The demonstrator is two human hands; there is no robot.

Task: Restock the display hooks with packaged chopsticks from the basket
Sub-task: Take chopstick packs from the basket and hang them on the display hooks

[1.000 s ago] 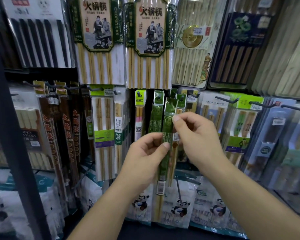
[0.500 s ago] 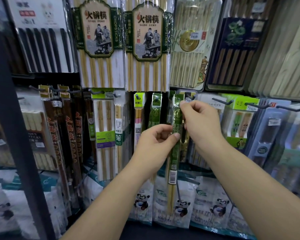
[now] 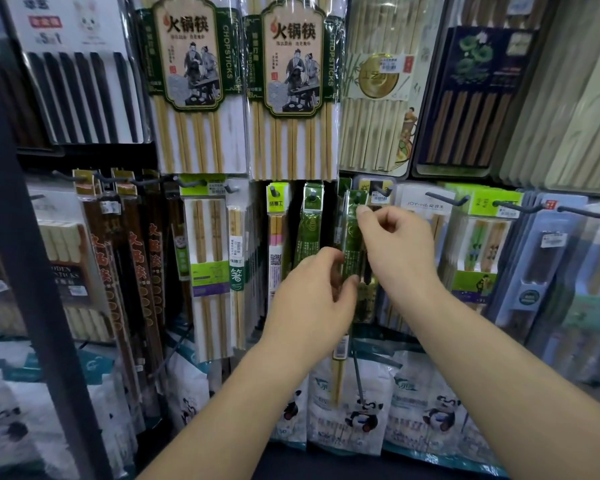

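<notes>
- Held upright against the display: slim green plastic-sleeved pack of bamboo chopsticks, its header up among the hanging rows, just left of a dark wire hook, its pale lower end hanging in front of the panda-printed white bags.
- Pinched near the header between thumb and fingertip of the right hand; clasped at mid-length in the curled fingers of the left hand.
- Likely slip: header hole missing the hook tip, through a tilt of the long pack or a push from too low down, with the pack then dropping behind the row.
- Also possible: snagging or dislodging the matching green pack hanging just to the left.
- Cannot tell whether already threaded on a hook, or which hook is meant; hole and tip lost behind fingers and wrapper glare.
- Left fingertips blurred; middle of the pack covered by both hands; basket out of view.
</notes>
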